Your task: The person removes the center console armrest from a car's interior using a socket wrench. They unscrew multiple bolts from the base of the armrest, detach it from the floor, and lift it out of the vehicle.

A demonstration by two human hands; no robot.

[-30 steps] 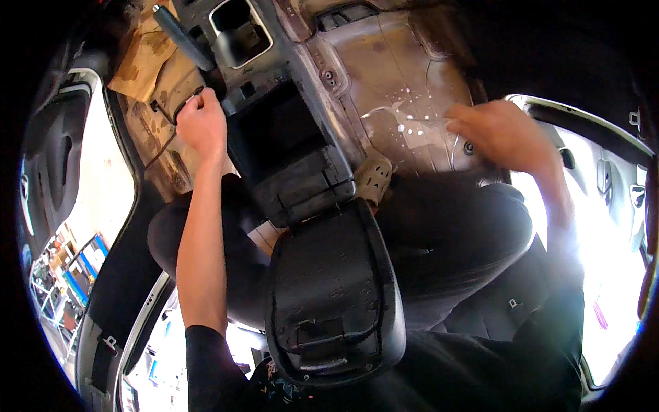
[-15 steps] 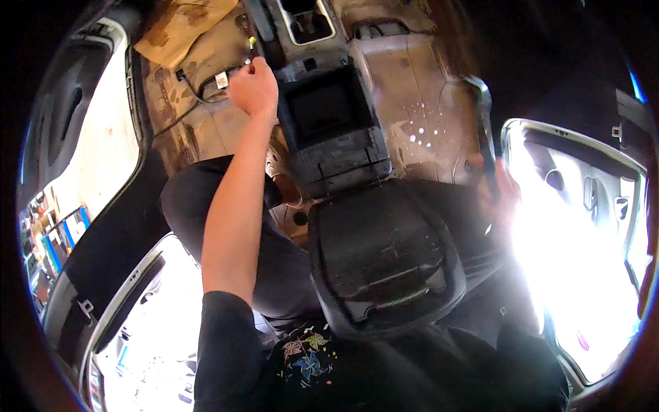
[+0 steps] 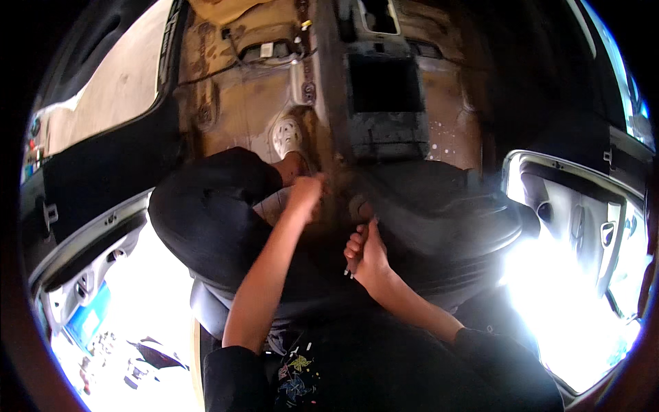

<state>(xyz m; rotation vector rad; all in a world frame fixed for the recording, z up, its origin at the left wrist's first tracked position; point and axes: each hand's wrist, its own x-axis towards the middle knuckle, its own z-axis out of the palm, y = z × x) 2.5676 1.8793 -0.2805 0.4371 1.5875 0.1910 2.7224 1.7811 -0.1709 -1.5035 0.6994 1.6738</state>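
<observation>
My left hand (image 3: pixel 306 197) hangs in front of my left shin, its fingers curled and smeared by motion. Anything inside it is hidden. To its right and nearer my body, my right hand (image 3: pixel 368 252) is closed in a fist around a slim object, of which only two small pale tips (image 3: pixel 349 273) stick out below the fingers; its kind cannot be made out. Ahead of the hands, a white clog (image 3: pixel 287 137) on my foot rests on the bare, stained car floor (image 3: pixel 247 103). Forward right stands a black centre console (image 3: pixel 391 130) with an open bin.
Along the floor at the front left runs a dark cable (image 3: pixel 206 77) by a white label (image 3: pixel 266 50) and a small yellow piece (image 3: pixel 306 25). Open car doors lie at both sides, the right door (image 3: pixel 583 220) in glaring light. White spots (image 3: pixel 443 141) mark the floor right of the console.
My left hand has drawn back from the cable area toward my body. My right hand has come from the right doorway to the middle, and the view has shifted backward.
</observation>
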